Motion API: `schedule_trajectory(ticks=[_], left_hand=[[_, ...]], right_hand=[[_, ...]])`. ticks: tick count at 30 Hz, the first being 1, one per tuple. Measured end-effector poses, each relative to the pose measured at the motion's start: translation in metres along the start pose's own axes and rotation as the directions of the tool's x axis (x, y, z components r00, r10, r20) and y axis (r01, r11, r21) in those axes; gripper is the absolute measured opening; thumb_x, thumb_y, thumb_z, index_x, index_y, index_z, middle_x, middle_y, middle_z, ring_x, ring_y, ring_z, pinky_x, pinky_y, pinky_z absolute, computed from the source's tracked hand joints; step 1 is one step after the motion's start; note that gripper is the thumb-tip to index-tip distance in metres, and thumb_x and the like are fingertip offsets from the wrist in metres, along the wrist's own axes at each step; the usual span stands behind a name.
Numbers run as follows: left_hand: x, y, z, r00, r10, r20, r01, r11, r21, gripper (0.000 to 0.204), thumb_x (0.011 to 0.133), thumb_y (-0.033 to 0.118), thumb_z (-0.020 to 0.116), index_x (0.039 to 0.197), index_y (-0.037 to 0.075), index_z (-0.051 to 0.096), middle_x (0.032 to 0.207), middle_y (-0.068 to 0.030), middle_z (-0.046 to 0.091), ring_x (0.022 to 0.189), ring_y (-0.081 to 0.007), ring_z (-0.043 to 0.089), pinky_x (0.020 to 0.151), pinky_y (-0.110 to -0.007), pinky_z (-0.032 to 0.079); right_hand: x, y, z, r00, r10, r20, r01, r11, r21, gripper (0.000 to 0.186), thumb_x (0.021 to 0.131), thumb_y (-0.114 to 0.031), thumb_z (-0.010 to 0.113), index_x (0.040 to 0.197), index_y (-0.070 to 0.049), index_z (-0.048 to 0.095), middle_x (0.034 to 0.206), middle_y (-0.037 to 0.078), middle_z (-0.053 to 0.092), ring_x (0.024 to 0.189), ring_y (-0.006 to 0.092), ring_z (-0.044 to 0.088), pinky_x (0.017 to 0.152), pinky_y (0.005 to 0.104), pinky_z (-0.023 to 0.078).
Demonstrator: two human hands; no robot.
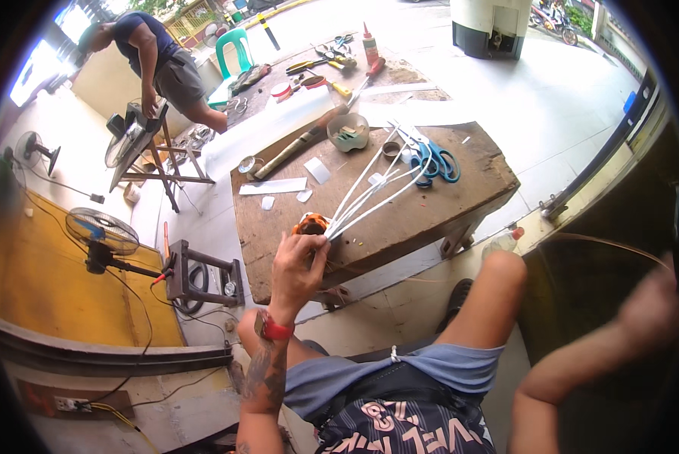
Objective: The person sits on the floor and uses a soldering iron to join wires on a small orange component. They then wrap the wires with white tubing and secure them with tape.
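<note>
My left hand point(298, 265) is closed round a small ring-shaped motor stator point(312, 224), orange with a dark centre, above the near edge of a wooden bench. Several white sleeved leads point(377, 185) fan out from it across the bench top. Far to the right, my right hand point(652, 306) is raised and smeared by motion. A thin copper wire point(612, 241) runs up to its fingers, which look closed on it. Blue-handled scissors point(436, 164) lie beside the leads, near a brown tape roll point(391, 150).
The wooden bench point(430, 219) also carries a bowl of scraps point(347, 132), a long rod point(290, 155) and white paper pieces point(273, 186). A table of tools point(332, 60) stands beyond. A fan point(101, 231) is at left; a person point(154, 57) bends over another fan. A bottle point(503, 240) stands by my knee.
</note>
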State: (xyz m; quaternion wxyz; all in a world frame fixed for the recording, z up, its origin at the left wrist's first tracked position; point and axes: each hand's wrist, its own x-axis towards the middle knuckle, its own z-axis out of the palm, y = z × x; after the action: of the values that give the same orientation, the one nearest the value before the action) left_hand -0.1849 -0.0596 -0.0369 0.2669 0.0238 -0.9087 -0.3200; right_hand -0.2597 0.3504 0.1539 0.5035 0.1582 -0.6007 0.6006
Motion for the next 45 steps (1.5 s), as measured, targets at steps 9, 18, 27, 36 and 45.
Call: schedule_trajectory(ticks=[9, 18, 27, 36, 45], left_hand=[[-0.007, 0.001, 0.014, 0.986, -0.160, -0.051, 0.153, 0.979, -0.133, 0.015, 0.094, 0.003, 0.078, 0.104, 0.002, 0.067, 0.100, -0.0130, 0.073, 0.093, -0.0254, 0.072, 0.085, -0.036, 0.059], [-0.011, -0.011, 0.014, 0.998, 0.067, 0.010, -0.068, 0.992, 0.109, 0.016, 0.098, 0.003, 0.072, 0.109, 0.003, 0.061, 0.112, -0.0180, 0.068, 0.113, -0.0357, 0.067, 0.102, -0.045, 0.052], [-0.017, -0.011, 0.027, 0.985, -0.104, -0.140, 0.064, 0.962, -0.264, 0.013, 0.094, 0.000, 0.075, 0.104, 0.001, 0.067, 0.113, -0.0166, 0.073, 0.116, -0.0316, 0.070, 0.103, -0.044, 0.053], [-0.010, -0.003, 0.022, 0.990, -0.006, -0.139, -0.007, 0.996, -0.094, 0.015, 0.093, -0.001, 0.075, 0.103, 0.001, 0.066, 0.113, -0.0156, 0.073, 0.112, -0.0343, 0.070, 0.100, -0.043, 0.054], [-0.001, -0.011, 0.000, 0.982, -0.175, 0.078, 0.188, 0.959, -0.214, 0.017, 0.093, 0.007, 0.079, 0.099, -0.003, 0.067, 0.100, -0.0147, 0.070, 0.094, -0.0244, 0.072, 0.085, -0.035, 0.058]], right_hand=[[-0.247, 0.059, 0.109, 0.716, 0.265, 0.646, -0.209, 0.964, -0.164, 0.012, 0.081, -0.003, 0.084, 0.089, -0.005, 0.076, 0.084, 0.006, 0.066, 0.080, 0.0255, 0.062, 0.071, 0.0384, 0.050], [-0.277, 0.066, 0.123, 0.690, 0.274, 0.670, -0.191, 0.962, -0.196, 0.010, 0.083, -0.005, 0.082, 0.091, -0.005, 0.076, 0.086, 0.007, 0.067, 0.082, 0.0274, 0.062, 0.074, 0.0393, 0.051], [-0.264, 0.062, 0.151, -0.158, 0.462, 0.873, -0.982, -0.170, -0.088, 0.038, 0.105, -0.009, 0.060, 0.143, -0.008, 0.053, 0.093, 0.010, 0.069, 0.080, 0.0108, 0.063, 0.065, 0.0325, 0.057], [-0.197, 0.058, 0.113, 0.414, 0.247, 0.876, -0.481, 0.877, -0.020, 0.039, 0.097, -0.011, 0.074, 0.134, -0.007, 0.061, 0.099, 0.009, 0.071, 0.084, 0.0215, 0.067, 0.072, 0.0383, 0.053], [-0.114, 0.058, -0.227, 0.658, 0.650, 0.380, 0.423, 0.099, -0.901, 0.044, 0.103, -0.007, 0.060, 0.146, -0.006, 0.056, 0.119, 0.015, 0.072, 0.110, 0.0348, 0.063, 0.103, 0.0464, 0.048]])
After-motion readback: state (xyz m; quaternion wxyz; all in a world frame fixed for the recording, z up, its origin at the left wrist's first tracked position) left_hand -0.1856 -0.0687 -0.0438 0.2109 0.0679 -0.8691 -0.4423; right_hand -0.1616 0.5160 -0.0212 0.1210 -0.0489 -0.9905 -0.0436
